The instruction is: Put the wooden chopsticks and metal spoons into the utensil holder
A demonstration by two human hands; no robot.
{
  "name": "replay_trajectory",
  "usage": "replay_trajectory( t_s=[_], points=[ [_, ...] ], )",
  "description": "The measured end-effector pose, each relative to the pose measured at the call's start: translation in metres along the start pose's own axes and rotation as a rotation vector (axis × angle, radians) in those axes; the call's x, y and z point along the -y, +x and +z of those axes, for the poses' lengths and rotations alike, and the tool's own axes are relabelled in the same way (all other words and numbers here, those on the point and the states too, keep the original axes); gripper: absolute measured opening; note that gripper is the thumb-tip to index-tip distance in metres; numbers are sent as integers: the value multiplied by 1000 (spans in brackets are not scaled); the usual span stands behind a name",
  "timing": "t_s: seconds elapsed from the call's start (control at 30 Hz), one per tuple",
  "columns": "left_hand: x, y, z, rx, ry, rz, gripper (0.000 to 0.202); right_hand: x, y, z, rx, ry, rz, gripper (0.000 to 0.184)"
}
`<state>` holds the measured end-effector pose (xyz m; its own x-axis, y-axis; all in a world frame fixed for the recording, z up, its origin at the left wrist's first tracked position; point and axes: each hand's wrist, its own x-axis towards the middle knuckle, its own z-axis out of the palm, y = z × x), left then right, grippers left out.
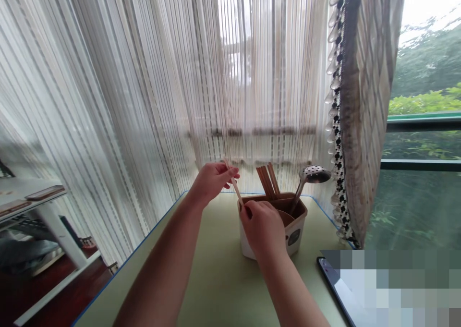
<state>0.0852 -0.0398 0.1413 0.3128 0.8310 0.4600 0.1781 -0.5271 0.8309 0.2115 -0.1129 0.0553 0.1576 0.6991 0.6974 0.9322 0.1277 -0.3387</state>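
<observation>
My left hand (212, 182) is closed on the upper part of a pale chopstick (236, 190), pinching it between thumb and fingers. The chopstick slants down to the right, its lower end at the fingertips of my right hand (265, 226), which is also closed on it. Behind and partly hidden by the right hand stands a white utensil holder (248, 243) with a brown inside. Several brown chopsticks (267, 180) lean in its back part. A metal slotted spoon (315, 174) rests at its right side, bowl up.
The holder stands on a pale green table (212, 274) with blue edging. A phone (334, 288) lies at the right, partly covered by blurred blocks. Sheer striped curtains (151, 101) hang behind the table. At far left is a white table (36, 197).
</observation>
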Motion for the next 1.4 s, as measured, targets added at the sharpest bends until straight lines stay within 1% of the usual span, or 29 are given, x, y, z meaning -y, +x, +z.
replay_trajectory(
  t_s=[0.13, 0.2, 0.27, 0.37, 0.43, 0.5, 0.6, 0.7, 0.77, 0.9, 1.0, 1.13, 1.27, 1.4],
  points=[
    [5, -1, 2, 112, -51, -108, 34, 2, 0, 1, -19, 22, 7, 18],
    [6, -2, 3, 143, -88, -151, 34, 1, 0, 2, -13, 48, -12, 17],
    [4, -3, 2, 138, -80, -170, 35, 0, 0, 3, 2, 58, -27, 17],
    [-1, -5, -3, 69, -25, -159, 39, -1, -1, 4, 11, 53, -29, 21],
    [-4, -6, -9, 24, -25, -143, 40, -1, -1, 3, 14, 51, -25, 21],
    [-4, -7, -13, 12, -46, -139, 40, 0, -1, 3, 16, 54, -17, 21],
    [1, -5, -16, 17, -54, -132, 38, 1, -1, 2, -9, 84, -20, 19],
    [12, 1, -11, -11, -11, -84, 35, 2, 0, 3, -38, 113, -36, 17],
    [20, 5, -6, 7, 11, -84, 34, 2, 0, 3, -43, 111, -30, 17],
    [33, 9, 1, 113, 40, -161, 28, 2, 0, 3, -51, 111, -13, 19],
    [36, 9, 4, 139, 96, -185, 25, 3, -1, 1, -81, 127, -1, 20],
    [37, 7, 4, 215, 168, -197, 21, 4, -1, -1, -118, 146, 20, 20],
    [37, 7, 4, 196, 199, -199, 15, 4, -1, 0, -132, 167, 21, 21],
    [38, 8, 4, 202, 199, -216, 16, 5, 0, 1, -133, 177, 29, 20]
  ],
)
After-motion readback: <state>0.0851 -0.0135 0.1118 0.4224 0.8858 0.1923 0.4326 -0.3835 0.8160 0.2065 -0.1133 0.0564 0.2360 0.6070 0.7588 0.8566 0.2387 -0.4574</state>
